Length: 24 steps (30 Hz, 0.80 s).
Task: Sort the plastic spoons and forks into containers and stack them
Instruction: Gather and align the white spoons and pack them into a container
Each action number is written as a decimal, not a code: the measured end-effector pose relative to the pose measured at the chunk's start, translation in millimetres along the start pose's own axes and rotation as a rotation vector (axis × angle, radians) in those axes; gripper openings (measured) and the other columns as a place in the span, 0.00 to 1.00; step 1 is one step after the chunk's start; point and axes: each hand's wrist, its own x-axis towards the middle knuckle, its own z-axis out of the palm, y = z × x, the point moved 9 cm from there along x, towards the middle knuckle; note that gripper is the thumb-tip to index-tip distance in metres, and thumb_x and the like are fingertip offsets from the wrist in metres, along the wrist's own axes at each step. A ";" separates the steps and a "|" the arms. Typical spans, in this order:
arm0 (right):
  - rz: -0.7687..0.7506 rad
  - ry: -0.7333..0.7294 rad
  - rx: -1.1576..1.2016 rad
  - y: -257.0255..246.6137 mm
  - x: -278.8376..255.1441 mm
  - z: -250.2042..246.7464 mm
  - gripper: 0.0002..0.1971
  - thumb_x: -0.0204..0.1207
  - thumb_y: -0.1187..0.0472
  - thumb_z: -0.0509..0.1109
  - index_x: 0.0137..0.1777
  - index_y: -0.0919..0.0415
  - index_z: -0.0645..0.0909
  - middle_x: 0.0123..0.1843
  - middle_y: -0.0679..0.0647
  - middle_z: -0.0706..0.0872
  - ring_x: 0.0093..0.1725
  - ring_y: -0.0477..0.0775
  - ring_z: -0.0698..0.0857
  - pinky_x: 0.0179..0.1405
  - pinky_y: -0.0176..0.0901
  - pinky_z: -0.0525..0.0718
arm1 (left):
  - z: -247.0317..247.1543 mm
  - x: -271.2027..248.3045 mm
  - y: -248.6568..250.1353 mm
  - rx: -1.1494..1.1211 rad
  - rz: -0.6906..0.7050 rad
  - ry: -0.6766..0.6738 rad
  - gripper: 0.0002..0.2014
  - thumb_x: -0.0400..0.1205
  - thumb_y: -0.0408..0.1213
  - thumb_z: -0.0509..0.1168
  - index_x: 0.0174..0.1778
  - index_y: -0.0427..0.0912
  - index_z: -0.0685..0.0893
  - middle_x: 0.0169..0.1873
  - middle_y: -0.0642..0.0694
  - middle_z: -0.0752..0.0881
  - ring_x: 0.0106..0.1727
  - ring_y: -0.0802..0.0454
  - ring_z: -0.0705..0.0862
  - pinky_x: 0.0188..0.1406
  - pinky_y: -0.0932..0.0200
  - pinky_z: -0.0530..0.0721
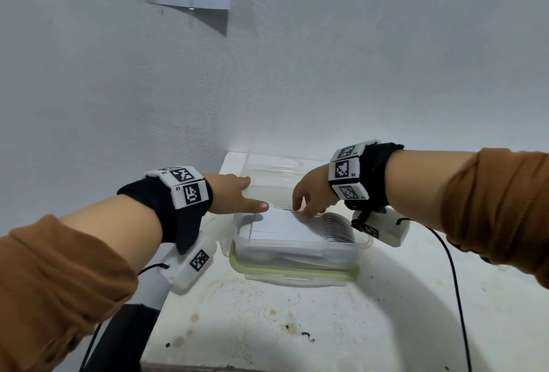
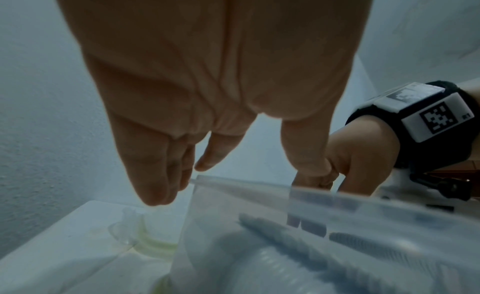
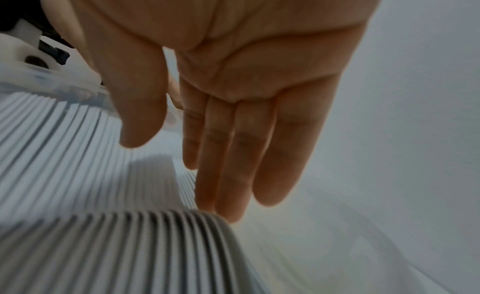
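Clear lid [image 1: 269, 177] edge under left hand [image 1: 234, 198]; right hand [image 1: 312, 193] beside.

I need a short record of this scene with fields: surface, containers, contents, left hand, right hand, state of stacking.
surface: white table against a wall
containers: clear box stacked on a green-rimmed box; another clear box behind
contents: a row of white cutlery in the upper box; spoons or forks cannot be told
left hand: fingers straight, at the rear box's left corner
right hand: fingers straight, tips at the cutlery's far edge
stacking: two boxes stacked; upper box has no lid
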 end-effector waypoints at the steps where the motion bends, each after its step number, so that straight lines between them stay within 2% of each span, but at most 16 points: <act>1: -0.009 0.004 0.000 1.4 -0.4 -0.8 0.18 0.78 0.52 0.69 0.66 0.54 0.77 0.37 0.44 0.81 0.29 0.39 0.77 0.26 0.27 0.70 | -0.7 -0.6 0.6 -0.007 -0.009 0.005 0.39 0.77 0.68 0.53 0.79 0.46 0.61 0.74 0.46 0.71 0.72 0.46 0.73 0.73 0.46 0.69; 3: -0.034 0.025 0.013 6.5 -1.4 -5.2 0.15 0.78 0.54 0.68 0.63 0.55 0.79 0.33 0.43 0.80 0.30 0.40 0.78 0.28 0.29 0.73 | -4.1 -1.9 4.0 -0.011 -0.028 0.020 0.38 0.78 0.67 0.54 0.78 0.46 0.63 0.74 0.45 0.71 0.71 0.45 0.73 0.72 0.46 0.69; 6: -0.056 0.066 0.043 19.9 -7.3 -15.6 0.05 0.79 0.57 0.66 0.50 0.56 0.80 0.36 0.46 0.83 0.32 0.44 0.81 0.34 0.35 0.80 | -15.9 -5.1 14.9 -0.013 -0.064 0.055 0.38 0.80 0.64 0.54 0.82 0.47 0.56 0.79 0.46 0.63 0.78 0.47 0.66 0.77 0.50 0.63; 8: -0.061 0.092 0.022 34.5 -15.5 -22.9 0.07 0.79 0.55 0.65 0.41 0.55 0.77 0.33 0.46 0.84 0.31 0.45 0.82 0.33 0.35 0.80 | -28.5 -5.4 31.8 -0.046 -0.042 0.085 0.36 0.81 0.62 0.55 0.82 0.49 0.56 0.79 0.50 0.64 0.78 0.51 0.65 0.77 0.54 0.61; 10: -0.050 0.107 -0.002 52.8 -24.5 -28.3 0.11 0.79 0.53 0.65 0.36 0.54 0.74 0.30 0.46 0.83 0.28 0.45 0.81 0.35 0.36 0.79 | -39.5 -3.2 52.6 -0.083 -0.001 0.102 0.33 0.81 0.60 0.56 0.80 0.51 0.61 0.75 0.56 0.71 0.75 0.55 0.70 0.76 0.57 0.63; 12: -0.020 0.107 -0.020 78.9 -35.4 -31.9 0.12 0.79 0.52 0.65 0.35 0.55 0.74 0.29 0.46 0.82 0.27 0.45 0.80 0.42 0.40 0.81 | -51.0 1.3 78.5 -0.104 0.021 0.124 0.29 0.82 0.59 0.57 0.78 0.54 0.66 0.70 0.61 0.75 0.72 0.58 0.72 0.75 0.59 0.65; 15: 0.047 0.112 -0.026 127.7 -49.6 -31.2 0.12 0.78 0.51 0.66 0.35 0.55 0.74 0.28 0.46 0.81 0.27 0.46 0.79 0.47 0.44 0.83 | -63.3 11.9 122.8 -0.081 0.046 0.146 0.26 0.82 0.58 0.57 0.76 0.55 0.69 0.69 0.60 0.77 0.71 0.57 0.73 0.72 0.61 0.66; 17: 0.085 0.123 -0.011 165.2 -59.2 -26.1 0.12 0.77 0.50 0.66 0.35 0.54 0.74 0.28 0.45 0.81 0.26 0.45 0.78 0.47 0.44 0.83 | -67.7 23.7 157.1 -0.063 0.065 0.148 0.26 0.82 0.58 0.57 0.76 0.54 0.70 0.70 0.58 0.76 0.72 0.56 0.72 0.71 0.62 0.66; 21: 0.157 0.115 -0.021 240.4 -78.5 -5.7 0.11 0.77 0.50 0.66 0.36 0.53 0.74 0.30 0.45 0.82 0.26 0.44 0.78 0.39 0.38 0.79 | -67.5 52.2 227.5 -0.018 0.109 0.125 0.25 0.83 0.57 0.56 0.76 0.54 0.70 0.72 0.56 0.75 0.74 0.55 0.71 0.73 0.60 0.66; 24: 0.210 0.095 0.005 294.5 -88.3 13.7 0.09 0.76 0.51 0.67 0.37 0.52 0.74 0.30 0.44 0.82 0.26 0.44 0.79 0.41 0.38 0.81 | -61.7 75.9 277.0 -0.009 0.141 0.092 0.25 0.84 0.56 0.55 0.76 0.53 0.70 0.73 0.55 0.74 0.74 0.54 0.71 0.73 0.59 0.66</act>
